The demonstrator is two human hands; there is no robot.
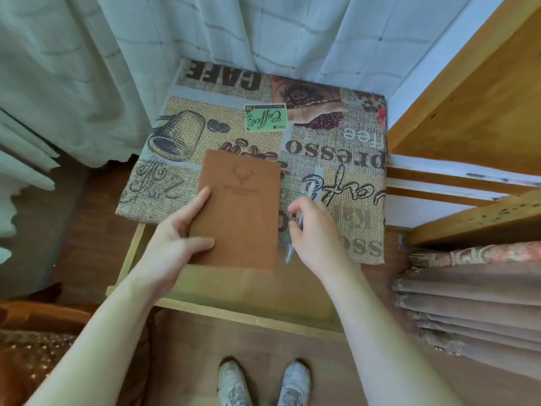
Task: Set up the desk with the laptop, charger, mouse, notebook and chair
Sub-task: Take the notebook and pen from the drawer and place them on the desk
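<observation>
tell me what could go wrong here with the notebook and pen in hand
1. The left hand grips the brown notebook only by its left edge, so it could tip or slide out when lifted.
2. The right hand pinches the pen loosely near its middle; it might drop onto the coffee-print cushion or the floor.
3. The curtain hangs close behind and could snag.

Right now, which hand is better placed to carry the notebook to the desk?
Left. The left hand already grips the notebook by its edge, while the right hand is busy holding a pen.
</observation>
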